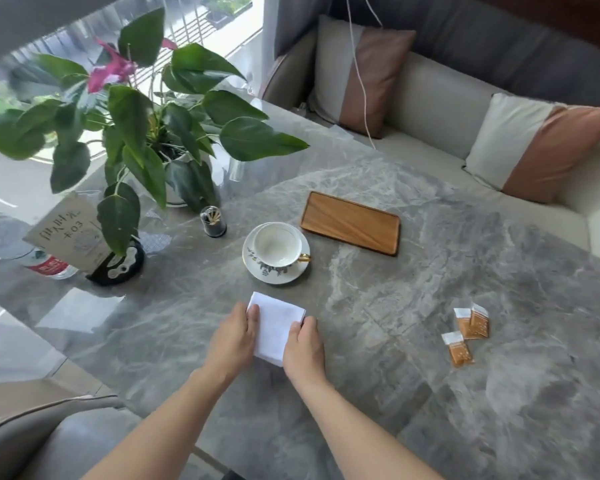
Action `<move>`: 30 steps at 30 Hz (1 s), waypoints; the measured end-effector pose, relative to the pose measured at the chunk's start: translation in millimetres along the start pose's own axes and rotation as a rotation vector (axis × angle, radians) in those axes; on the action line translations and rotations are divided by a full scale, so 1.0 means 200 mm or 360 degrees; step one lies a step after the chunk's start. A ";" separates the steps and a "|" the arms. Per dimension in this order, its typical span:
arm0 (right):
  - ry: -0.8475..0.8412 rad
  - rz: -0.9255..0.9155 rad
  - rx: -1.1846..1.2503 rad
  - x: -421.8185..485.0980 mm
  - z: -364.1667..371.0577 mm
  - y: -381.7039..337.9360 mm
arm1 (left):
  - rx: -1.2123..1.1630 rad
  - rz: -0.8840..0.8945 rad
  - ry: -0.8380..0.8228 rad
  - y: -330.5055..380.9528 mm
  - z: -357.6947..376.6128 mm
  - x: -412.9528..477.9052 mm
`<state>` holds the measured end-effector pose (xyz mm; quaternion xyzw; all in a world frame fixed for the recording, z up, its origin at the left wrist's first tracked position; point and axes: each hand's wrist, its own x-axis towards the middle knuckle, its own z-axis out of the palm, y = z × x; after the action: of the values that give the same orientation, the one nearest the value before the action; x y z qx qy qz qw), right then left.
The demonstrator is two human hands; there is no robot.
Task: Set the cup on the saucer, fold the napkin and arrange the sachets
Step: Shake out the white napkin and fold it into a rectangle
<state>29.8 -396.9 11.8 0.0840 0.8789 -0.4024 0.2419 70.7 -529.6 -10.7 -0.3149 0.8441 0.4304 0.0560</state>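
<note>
A white cup (278, 244) with a gold handle stands upright on a floral saucer (272, 274) in the middle of the grey marble table. Just in front of it lies a folded white napkin (277, 324). My left hand (234, 337) presses on its left edge and my right hand (303, 348) holds its right edge, fingers curled over the fold. Three orange and white sachets (466, 332) lie loose on the table to the right, away from both hands.
A wooden tray (351, 221) sits behind and right of the cup. A potted plant (146, 126), a card stand (70, 233), a toothpick holder (212, 221) and a bottle (47, 265) stand at the back left. A sofa with cushions (541, 147) borders the far side.
</note>
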 end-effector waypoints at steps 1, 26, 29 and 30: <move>0.0023 -0.0032 -0.0098 0.01 0.05 -0.02 | 0.0126 0.0007 0.0003 -0.02 -0.03 0.03; 0.0306 -0.0768 -0.1211 0.12 0.27 0.08 | 0.0869 0.0652 0.0054 -0.25 -0.13 0.23; 0.0239 -0.0768 -0.1276 0.11 0.29 0.11 | 0.1017 0.0650 -0.0116 -0.31 -0.11 0.25; 0.0232 -0.0754 -0.1281 0.11 0.29 0.11 | 0.1048 0.0644 -0.0145 -0.32 -0.10 0.26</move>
<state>39.5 -426.6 -47.1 -0.1912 0.9747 -0.0668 0.0946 70.5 -598.1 -61.1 -0.0879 0.9788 0.1522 0.1055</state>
